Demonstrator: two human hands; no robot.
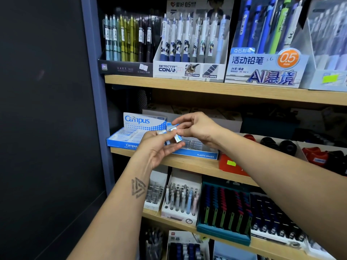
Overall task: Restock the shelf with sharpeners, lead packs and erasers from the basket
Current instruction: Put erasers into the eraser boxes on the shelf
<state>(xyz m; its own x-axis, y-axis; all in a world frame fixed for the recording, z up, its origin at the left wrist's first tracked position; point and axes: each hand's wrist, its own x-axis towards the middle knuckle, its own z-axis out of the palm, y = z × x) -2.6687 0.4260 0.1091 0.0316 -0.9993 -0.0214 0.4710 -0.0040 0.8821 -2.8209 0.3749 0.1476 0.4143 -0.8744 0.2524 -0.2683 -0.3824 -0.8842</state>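
Left hand (159,147) and right hand (195,128) are each pinching small erasers (177,137); Campus eraser box (129,139) is lying just beyond-left, nearer the left grip.

A stationery shop: wooden shelves (206,85) hold branded display boxes of pens (189,70); an eraser box (129,141) sits below.

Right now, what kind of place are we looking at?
Most likely a stationery shop. Wooden shelves hold display boxes of mechanical pencils, and both hands hold small erasers in front of an open Campus eraser box.
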